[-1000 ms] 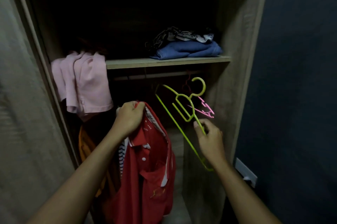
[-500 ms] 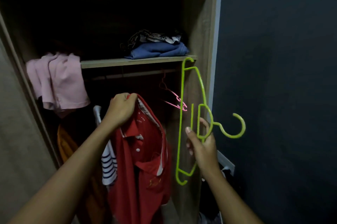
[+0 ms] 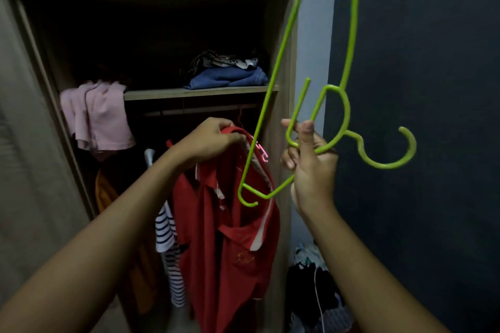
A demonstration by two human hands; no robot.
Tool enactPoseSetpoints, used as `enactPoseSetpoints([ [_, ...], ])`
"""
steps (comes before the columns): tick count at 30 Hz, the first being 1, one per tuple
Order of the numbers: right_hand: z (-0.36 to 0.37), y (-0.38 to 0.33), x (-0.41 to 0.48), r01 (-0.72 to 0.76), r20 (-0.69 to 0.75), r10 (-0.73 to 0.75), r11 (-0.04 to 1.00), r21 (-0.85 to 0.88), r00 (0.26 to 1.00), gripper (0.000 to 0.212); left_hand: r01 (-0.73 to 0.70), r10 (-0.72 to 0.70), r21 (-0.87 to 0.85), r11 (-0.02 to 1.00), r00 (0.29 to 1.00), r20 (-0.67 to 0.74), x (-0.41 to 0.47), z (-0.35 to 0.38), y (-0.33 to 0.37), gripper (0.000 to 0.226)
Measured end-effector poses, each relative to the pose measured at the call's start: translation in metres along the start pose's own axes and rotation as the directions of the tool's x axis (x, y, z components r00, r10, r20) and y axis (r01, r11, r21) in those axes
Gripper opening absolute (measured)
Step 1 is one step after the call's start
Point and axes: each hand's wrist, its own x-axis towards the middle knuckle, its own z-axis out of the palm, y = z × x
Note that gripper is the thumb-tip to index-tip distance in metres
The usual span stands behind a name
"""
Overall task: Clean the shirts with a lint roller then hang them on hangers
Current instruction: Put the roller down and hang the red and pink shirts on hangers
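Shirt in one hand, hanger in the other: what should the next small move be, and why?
Probably turn the green hanger level and feed one arm into the red shirt's neck. The right hand holds the hanger on end near its neck, hook pointing right, clear of the shirt; the left hand pinches the shirt by its collar, so the shirt hangs open below.

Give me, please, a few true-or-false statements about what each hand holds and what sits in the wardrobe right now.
1. The right hand grips a green hanger. True.
2. The left hand holds a blue shirt. False: it holds a red shirt by the collar.
3. The red shirt already hangs on the green hanger. False: the two are held separately.
4. Folded clothes lie on the wardrobe shelf. True.
5. The hanger's hook points right. True.
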Motion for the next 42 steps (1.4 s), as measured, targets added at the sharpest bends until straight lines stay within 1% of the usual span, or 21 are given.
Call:
enactPoseSetpoints([
  [3,-0.004,-0.004,0.007,0.157,0.096,-0.141,0.969,-0.19,0.985,0.033,-0.043,0.055,-0.099,0.994,0.992,0.115,-0.006,-0.01,0.029,0.003],
  [5,-0.012,0.0,0.015,0.307,0.226,-0.246,0.906,-0.292,0.943,0.026,-0.108,0.13,-0.147,0.983,0.98,0.151,-0.011,-0.026,0.043,0.016],
  [8,-0.028,0.005,0.029,0.445,0.466,-0.24,0.801,-0.4,0.851,0.008,-0.21,0.24,-0.227,0.951,0.964,0.114,-0.023,-0.05,0.052,0.022],
  [10,-0.045,0.002,0.045,0.465,0.568,-0.144,0.748,-0.474,0.81,0.018,-0.257,0.265,-0.245,0.935,0.964,-0.001,-0.032,-0.064,0.05,0.018],
  [11,-0.054,-0.001,0.054,0.472,0.598,-0.081,0.7,-0.536,0.798,0.009,-0.275,0.268,-0.192,0.942,0.961,-0.065,-0.035,-0.072,0.044,0.016],
  [12,-0.062,-0.008,0.062,0.497,0.632,-0.017,0.633,-0.594,0.775,0.012,-0.281,0.27,-0.098,0.955,0.956,-0.113,-0.037,-0.079,0.038,0.015],
  [13,-0.07,-0.013,0.072,0.527,0.666,0.058,0.562,-0.637,0.743,0.026,-0.268,0.267,0.015,0.963,0.952,-0.147,-0.037,-0.084,0.029,0.017],
  [15,-0.075,-0.029,0.087,0.546,0.69,0.199,0.478,-0.688,0.696,0.026,-0.21,0.257,0.226,0.951,0.944,-0.206,-0.039,-0.087,0.016,0.025],
  [18,-0.076,-0.048,0.105,0.524,0.659,0.384,0.403,-0.75,0.647,0.027,-0.099,0.215,0.381,0.919,0.937,-0.275,-0.041,-0.083,0.006,0.021],
  [21,-0.077,-0.055,0.122,0.543,0.523,0.62,0.18,-0.82,0.584,0.031,0.026,0.112,0.397,0.918,0.941,-0.32,-0.042,-0.082,0.004,0.011],
  [23,-0.072,-0.054,0.127,0.609,0.452,0.7,0.031,-0.792,0.552,0.032,0.086,0.049,0.384,0.919,0.943,-0.33,-0.041,-0.082,0.005,0.018],
  [24,-0.068,-0.052,0.127,0.642,0.443,0.722,-0.003,-0.767,0.532,0.035,0.102,0.021,0.346,0.933,0.942,-0.334,-0.041,-0.08,0.007,0.02],
  [26,-0.058,-0.047,0.124,0.675,0.481,0.716,0.019,-0.738,0.505,0.036,0.084,-0.031,0.147,0.985,0.942,-0.333,-0.041,-0.071,0.014,0.024],
  [27,-0.053,-0.047,0.121,0.662,0.529,0.677,0.081,-0.745,0.512,0.029,0.07,-0.055,0.036,0.997,0.945,-0.323,-0.041,-0.063,0.019,0.029],
  [28,-0.048,-0.048,0.119,0.604,0.576,0.612,0.192,-0.773,0.542,0.021,0.052,-0.064,-0.048,0.997,0.952,-0.298,-0.043,-0.054,0.024,0.034],
  [30,-0.04,-0.054,0.113,0.422,0.643,0.462,0.497,-0.758,0.611,0.015,0.039,-0.068,-0.127,0.991,0.969,-0.236,-0.046,-0.036,0.029,0.041],
  [31,-0.038,-0.057,0.112,0.343,0.654,0.409,0.609,-0.715,0.636,0.019,0.039,-0.07,-0.14,0.989,0.973,-0.219,-0.048,-0.03,0.029,0.042],
  [32,-0.036,-0.059,0.111,0.306,0.661,0.379,0.664,-0.682,0.648,0.02,0.038,-0.071,-0.151,0.988,0.973,-0.219,-0.048,-0.026,0.027,0.043],
  [35,-0.028,-0.063,0.111,0.221,0.644,0.422,0.7,-0.678,0.638,0.018,0.038,-0.086,-0.174,0.984,0.956,-0.279,-0.047,-0.029,0.017,0.042],
  [39,-0.024,-0.081,0.126,0.07,0.486,0.465,0.665,-0.743,0.74,0.029,0.054,-0.102,-0.161,0.986,0.947,-0.305,-0.051,-0.034,0.011,0.041],
  [42,-0.012,-0.081,0.124,-0.042,0.494,0.529,0.711,-0.702,0.691,0.027,0.041,-0.096,-0.171,0.984,0.941,-0.324,-0.053,-0.033,0.006,0.036],
])
